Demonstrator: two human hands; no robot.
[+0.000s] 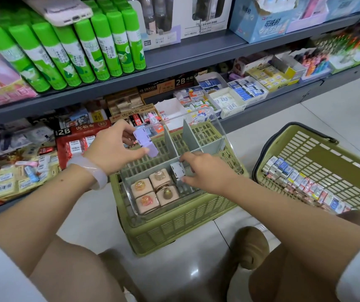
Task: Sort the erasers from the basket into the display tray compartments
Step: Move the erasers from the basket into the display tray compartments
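Note:
A clear display tray (pixel 225 136) with grey dividers rests on an upturned green crate (pixel 183 223). Its near-left compartment holds several pink square erasers (pixel 155 190). My left hand (pixel 113 147) grips a purple block eraser (pixel 145 141) above the tray's left side. My right hand (pixel 205 171) pinches a white-grey block eraser (pixel 178 171) low in the near-middle compartment. A green basket (pixel 318 168) on the floor at the right holds several small wrapped erasers (pixel 301 182) along its near side.
Shop shelves run along the back: green glue sticks (pixel 76 51) above, boxes of erasers (pixel 229 94) below. More eraser packs (pixel 22 175) lie on the low shelf at left. White tiled floor (pixel 338 110) surrounds the crate. My knees and a brown shoe (pixel 251 247) are below.

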